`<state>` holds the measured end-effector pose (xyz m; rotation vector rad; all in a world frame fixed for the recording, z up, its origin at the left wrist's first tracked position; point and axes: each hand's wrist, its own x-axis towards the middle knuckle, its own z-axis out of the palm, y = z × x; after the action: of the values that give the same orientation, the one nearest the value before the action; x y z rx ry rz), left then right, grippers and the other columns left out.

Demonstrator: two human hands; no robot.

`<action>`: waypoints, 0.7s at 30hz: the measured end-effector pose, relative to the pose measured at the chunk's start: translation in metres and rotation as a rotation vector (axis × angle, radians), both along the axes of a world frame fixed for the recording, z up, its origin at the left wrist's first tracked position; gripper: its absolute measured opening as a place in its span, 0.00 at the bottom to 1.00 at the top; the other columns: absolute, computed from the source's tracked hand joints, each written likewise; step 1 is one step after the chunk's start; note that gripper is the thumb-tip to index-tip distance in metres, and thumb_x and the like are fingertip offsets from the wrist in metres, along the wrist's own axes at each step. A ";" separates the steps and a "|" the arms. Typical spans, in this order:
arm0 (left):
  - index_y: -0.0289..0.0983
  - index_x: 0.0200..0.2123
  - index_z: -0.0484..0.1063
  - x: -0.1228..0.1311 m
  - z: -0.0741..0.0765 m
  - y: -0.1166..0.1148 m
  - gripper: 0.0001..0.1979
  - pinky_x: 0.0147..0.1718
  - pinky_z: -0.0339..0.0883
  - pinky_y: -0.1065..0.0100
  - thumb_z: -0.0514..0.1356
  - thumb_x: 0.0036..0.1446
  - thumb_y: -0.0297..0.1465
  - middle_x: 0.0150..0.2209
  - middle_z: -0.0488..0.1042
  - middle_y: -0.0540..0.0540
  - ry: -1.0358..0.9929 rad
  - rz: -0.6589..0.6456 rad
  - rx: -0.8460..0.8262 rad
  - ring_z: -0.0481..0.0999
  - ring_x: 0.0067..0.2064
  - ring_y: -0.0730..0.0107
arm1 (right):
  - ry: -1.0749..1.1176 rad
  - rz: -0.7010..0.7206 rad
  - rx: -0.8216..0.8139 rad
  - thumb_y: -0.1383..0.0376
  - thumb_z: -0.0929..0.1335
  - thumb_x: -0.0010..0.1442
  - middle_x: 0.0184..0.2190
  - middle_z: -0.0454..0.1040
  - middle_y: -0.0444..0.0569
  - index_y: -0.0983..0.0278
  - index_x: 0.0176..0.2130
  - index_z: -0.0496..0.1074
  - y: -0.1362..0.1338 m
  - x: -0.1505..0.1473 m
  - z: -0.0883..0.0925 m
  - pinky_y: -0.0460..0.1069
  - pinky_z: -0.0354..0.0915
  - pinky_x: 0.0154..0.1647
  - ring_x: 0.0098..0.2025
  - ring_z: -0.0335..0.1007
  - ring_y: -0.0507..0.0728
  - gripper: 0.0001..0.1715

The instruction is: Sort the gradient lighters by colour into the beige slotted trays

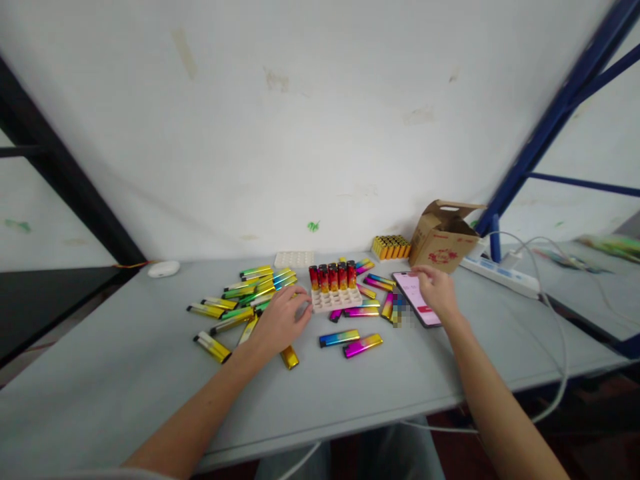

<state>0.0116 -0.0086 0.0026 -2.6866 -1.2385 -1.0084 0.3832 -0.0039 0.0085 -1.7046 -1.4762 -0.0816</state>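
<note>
A white holder tray with round-cornered slots lies at the middle of the table, with several red and black lighters upright in its back rows. At the tray's left edge is my left hand, fingers curled and thumb bent toward them; whatever is between the fingertips is hidden. My right hand rests over a phone with a lit pink screen. Its fingers are bent together and reach the phone's upper edge. Loose yellow-green lighters surround my left hand; blue, yellow and magenta lighters lie around the tray.
Behind the tray is a second white tray. A block of yellow lighters stands beside an open cardboard box. A power strip with white cables lies at the right. At the far left is a white case.
</note>
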 end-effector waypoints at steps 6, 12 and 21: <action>0.37 0.38 0.74 0.001 0.002 -0.002 0.08 0.49 0.68 0.54 0.55 0.60 0.29 0.42 0.74 0.42 0.009 -0.007 0.004 0.73 0.46 0.59 | 0.003 0.138 -0.002 0.65 0.59 0.54 0.34 0.81 0.52 0.64 0.34 0.78 -0.003 -0.025 0.000 0.54 0.66 0.44 0.39 0.76 0.61 0.19; 0.38 0.39 0.74 0.001 0.002 -0.002 0.08 0.49 0.68 0.54 0.56 0.60 0.29 0.43 0.74 0.42 -0.008 -0.006 0.007 0.72 0.46 0.59 | -0.039 0.310 0.000 0.68 0.60 0.54 0.34 0.80 0.52 0.64 0.32 0.76 -0.005 -0.048 -0.004 0.53 0.66 0.44 0.39 0.75 0.60 0.16; 0.38 0.38 0.74 0.000 0.001 0.002 0.07 0.49 0.68 0.54 0.56 0.60 0.30 0.42 0.74 0.43 0.011 0.009 0.001 0.72 0.46 0.59 | -0.054 0.420 0.002 0.69 0.60 0.55 0.31 0.80 0.50 0.63 0.33 0.76 -0.006 -0.068 -0.007 0.51 0.66 0.41 0.35 0.75 0.58 0.16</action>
<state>0.0116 -0.0069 0.0032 -2.6797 -1.2466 -0.9919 0.3150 -0.0103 0.0016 -1.3670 -1.8423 0.0966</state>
